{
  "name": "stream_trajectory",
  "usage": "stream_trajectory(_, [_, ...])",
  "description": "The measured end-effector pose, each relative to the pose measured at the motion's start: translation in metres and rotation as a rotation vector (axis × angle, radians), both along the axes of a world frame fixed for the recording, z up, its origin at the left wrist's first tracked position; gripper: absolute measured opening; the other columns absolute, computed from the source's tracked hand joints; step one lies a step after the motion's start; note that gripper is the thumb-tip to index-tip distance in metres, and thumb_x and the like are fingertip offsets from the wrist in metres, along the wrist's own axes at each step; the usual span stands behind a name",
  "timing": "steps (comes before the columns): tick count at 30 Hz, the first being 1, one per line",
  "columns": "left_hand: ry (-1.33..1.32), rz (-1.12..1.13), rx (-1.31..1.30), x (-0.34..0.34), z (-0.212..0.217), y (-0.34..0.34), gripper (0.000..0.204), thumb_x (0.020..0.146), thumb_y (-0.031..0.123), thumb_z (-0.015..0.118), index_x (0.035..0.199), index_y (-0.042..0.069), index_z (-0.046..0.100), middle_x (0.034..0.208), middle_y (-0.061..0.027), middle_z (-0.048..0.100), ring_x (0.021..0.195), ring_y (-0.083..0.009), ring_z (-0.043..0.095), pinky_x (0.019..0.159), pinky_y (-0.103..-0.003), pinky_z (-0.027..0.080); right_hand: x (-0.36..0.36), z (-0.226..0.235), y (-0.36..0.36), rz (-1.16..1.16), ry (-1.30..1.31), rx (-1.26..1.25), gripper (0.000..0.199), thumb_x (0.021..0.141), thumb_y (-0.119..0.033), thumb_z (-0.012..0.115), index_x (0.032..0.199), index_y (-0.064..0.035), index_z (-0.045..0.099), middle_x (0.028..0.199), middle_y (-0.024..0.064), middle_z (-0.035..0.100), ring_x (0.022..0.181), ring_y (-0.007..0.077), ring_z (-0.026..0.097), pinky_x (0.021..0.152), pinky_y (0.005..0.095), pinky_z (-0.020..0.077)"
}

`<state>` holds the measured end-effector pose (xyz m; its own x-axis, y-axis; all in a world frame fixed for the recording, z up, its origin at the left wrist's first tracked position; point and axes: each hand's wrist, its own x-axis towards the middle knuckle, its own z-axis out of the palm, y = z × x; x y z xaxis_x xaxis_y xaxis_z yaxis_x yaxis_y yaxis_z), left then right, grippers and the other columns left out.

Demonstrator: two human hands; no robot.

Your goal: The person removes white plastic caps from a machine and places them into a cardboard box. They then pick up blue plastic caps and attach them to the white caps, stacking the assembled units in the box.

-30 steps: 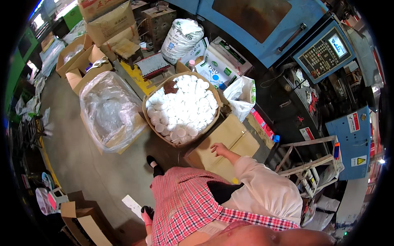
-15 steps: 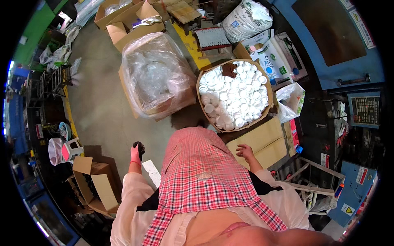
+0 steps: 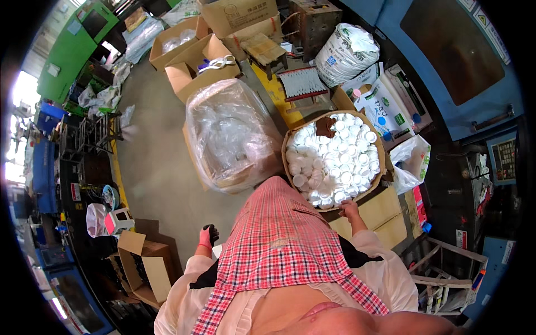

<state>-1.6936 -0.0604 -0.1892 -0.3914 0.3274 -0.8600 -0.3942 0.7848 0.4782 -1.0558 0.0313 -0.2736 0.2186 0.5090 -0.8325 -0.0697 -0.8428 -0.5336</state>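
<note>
Right hand (image 3: pixel 350 210) bare, at about 2 o'clock from the red-checked apron (image 3: pixel 279 240); it sits at the near rim of the round cardboard tub (image 3: pixel 286 146), fingers curled over the edge, touching or just above the nearest white caps (image 3: pixel 335 164); whether it grips a cap I cannot tell; the hand is small in view.

Left hand (image 3: pixel 206 237) hangs at about 9 o'clock from the apron, low beside the body; it wears a pink glove with dark fingertips; fingers look curled downward, nothing seen held in it; whether fully closed I cannot tell.

The tub lies at 1 o'clock from the person, packed with white round caps, most lying open side up; a brown patch of bare cardboard shows at the tub's far rim; the tub rests on flat cardboard sheets (image 3: pixel 385 215) that spread toward 3 o'clock.

At 11 o'clock from the tub, just beside it, stands a cardboard box lined with a clear plastic bag (image 3: pixel 231 131), bag puffed above the box walls; further toward 12 o'clock, open cardboard boxes (image 3: pixel 198 67); at 12 to 1 o'clock, a white woven sack (image 3: pixel 343 53) and printed white bags (image 3: pixel 385 103); a small white plastic bag (image 3: pixel 412 162) sits at 3 o'clock of the tub, touching its rim; an open cardboard box (image 3: pixel 146 267) stands on the grey concrete floor (image 3: pixel 151 167) at 9 o'clock of the left hand.
</note>
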Motion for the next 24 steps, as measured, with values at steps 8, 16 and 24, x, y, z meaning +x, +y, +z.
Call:
stream_trajectory(8, [0.042,0.015,0.007,-0.003,-0.001,0.066,0.007,0.083,0.015,0.056,0.085,0.014,0.050,0.062,-0.0018,0.047,0.050,-0.0158,0.049,0.042,-0.030,0.040,-0.025,-0.017,-0.021,-0.065,0.102,-0.031,0.025,0.080,0.003,0.054,0.104,-0.0011,0.059,0.073,0.0147,0.065,0.052,0.0232,0.061,0.046,0.0352,0.0509])
stream_trajectory(16, [0.010,-0.180,0.132,-0.005,-0.017,0.187,0.016,0.087,0.024,0.058,0.101,0.016,0.057,0.082,-0.0039,0.060,0.070,-0.0194,0.061,0.062,-0.034,0.050,0.007,-0.021,-0.029,-0.219,0.085,-0.108,0.025,0.079,0.004,0.054,0.103,-0.0015,0.058,0.076,0.0133,0.064,0.052,0.0223,0.059,0.046,0.0366,0.0502])
stream_trajectory(24, [-0.049,-0.327,0.141,-0.039,-0.011,0.252,0.026,0.088,0.022,0.058,0.109,0.008,0.055,0.081,-0.0044,0.059,0.063,-0.0160,0.058,0.055,-0.031,0.048,-0.029,-0.046,0.089,-0.052,0.110,0.052,0.025,0.086,-0.001,0.045,0.108,-0.0056,0.058,0.086,0.0127,0.064,0.063,0.0242,0.063,0.050,0.0375,0.0509])
